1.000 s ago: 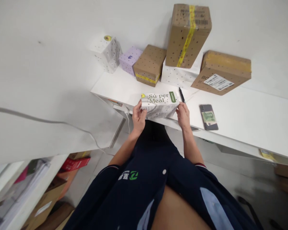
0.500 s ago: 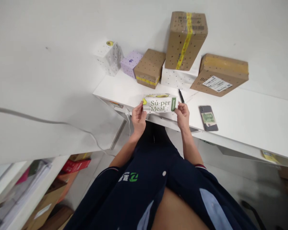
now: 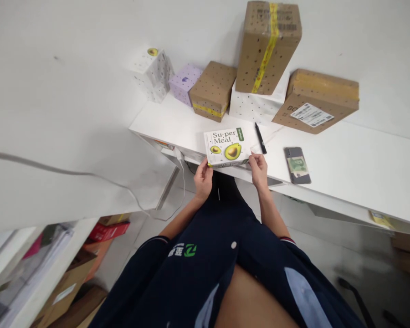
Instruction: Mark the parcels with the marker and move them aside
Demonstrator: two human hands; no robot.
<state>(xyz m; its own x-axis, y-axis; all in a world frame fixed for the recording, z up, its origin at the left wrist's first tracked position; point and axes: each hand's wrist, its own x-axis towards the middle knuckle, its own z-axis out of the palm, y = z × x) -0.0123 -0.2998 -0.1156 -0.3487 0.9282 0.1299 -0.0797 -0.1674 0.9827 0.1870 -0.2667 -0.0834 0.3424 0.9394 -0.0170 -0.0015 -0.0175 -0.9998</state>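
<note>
A white box printed "Su-per Meal" with avocado pictures is held between both hands at the front edge of the white desk. Its broad printed face is turned up toward me. My left hand pinches the box's near left corner, fingers closed. At the near right corner my right hand grips it with thumb and fingers. Just beyond the right hand lies a black pen. The underside of the box is hidden.
Along the wall stand a white avocado box, a lilac box, a small brown carton, a tall carton on a white dotted box, and a labelled carton. A phone with a banknote lies right. A cable hangs left.
The box has been tipped so its broad avocado face shows instead of the narrow lettered side. Both hands have turned with it, keeping hold, and the left has shifted slightly right and nearer.
</note>
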